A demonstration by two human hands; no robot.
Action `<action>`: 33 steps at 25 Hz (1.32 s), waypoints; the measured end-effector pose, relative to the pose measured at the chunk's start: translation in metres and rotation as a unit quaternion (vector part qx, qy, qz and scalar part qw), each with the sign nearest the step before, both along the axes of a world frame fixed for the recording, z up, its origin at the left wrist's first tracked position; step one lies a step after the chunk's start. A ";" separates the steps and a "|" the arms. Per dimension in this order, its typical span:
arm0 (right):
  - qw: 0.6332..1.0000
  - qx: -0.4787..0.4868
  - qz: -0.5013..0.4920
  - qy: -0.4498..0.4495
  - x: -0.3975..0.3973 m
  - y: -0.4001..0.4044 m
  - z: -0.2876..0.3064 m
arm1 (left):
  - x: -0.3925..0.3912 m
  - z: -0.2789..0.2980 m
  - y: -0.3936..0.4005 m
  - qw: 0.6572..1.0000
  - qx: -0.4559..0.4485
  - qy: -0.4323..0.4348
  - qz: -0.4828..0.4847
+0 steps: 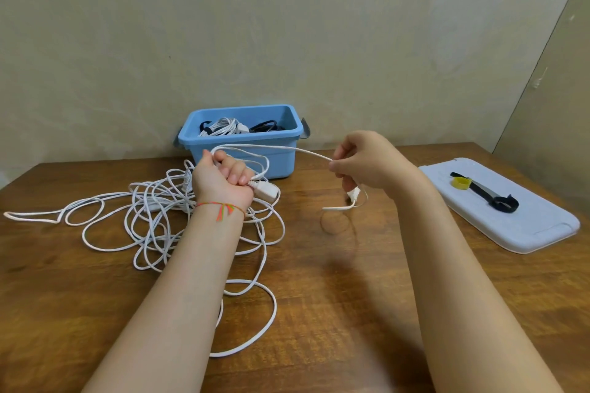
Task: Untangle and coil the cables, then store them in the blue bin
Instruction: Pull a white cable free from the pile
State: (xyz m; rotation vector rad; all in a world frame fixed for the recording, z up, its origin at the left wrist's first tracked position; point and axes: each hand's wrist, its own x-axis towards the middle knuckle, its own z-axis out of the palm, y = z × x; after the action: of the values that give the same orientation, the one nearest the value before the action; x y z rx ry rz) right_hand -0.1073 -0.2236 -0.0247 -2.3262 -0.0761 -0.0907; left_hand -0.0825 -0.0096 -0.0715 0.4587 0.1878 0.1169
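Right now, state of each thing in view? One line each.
left hand: fist gripping white cable coil at a connector
right hand: pinching the same cable, raised
white cable: mostly tangled loose on table
blue bin: open, coiled cables inside
bin lid: off, flat on table
yellow strap: rolled, on lid
black strap: partly unrolled, on lid

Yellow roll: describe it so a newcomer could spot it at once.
Look right on the table to the pale lid lying flat. The yellow roll sits at its far end, touching a black strap; it is the only yellow thing there.
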 end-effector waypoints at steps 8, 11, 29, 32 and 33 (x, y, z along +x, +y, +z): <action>0.984 -0.151 0.098 -0.018 -0.008 0.036 -0.004 | -0.010 0.013 -0.029 0.942 0.309 -0.099 -0.090; 0.982 -0.062 0.176 -0.020 -0.016 0.040 0.004 | -0.014 0.009 -0.035 0.882 0.444 -0.107 -0.117; 0.993 0.043 0.090 -0.064 0.001 0.008 0.001 | -0.013 -0.005 -0.003 0.839 0.239 -0.148 -0.467; 0.995 -0.010 0.045 -0.092 0.006 0.017 -0.007 | -0.013 -0.005 -0.009 0.844 0.206 -0.152 -0.472; 0.993 -0.012 0.021 -0.117 0.008 0.019 -0.008 | -0.013 -0.004 -0.011 0.845 0.217 -0.146 -0.467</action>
State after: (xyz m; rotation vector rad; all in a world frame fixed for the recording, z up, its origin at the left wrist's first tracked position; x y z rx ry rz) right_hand -0.0997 -0.2051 -0.0327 -2.3281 -0.2453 -0.3414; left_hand -0.0955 -0.0206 -0.0754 0.9325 -0.3870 -0.7481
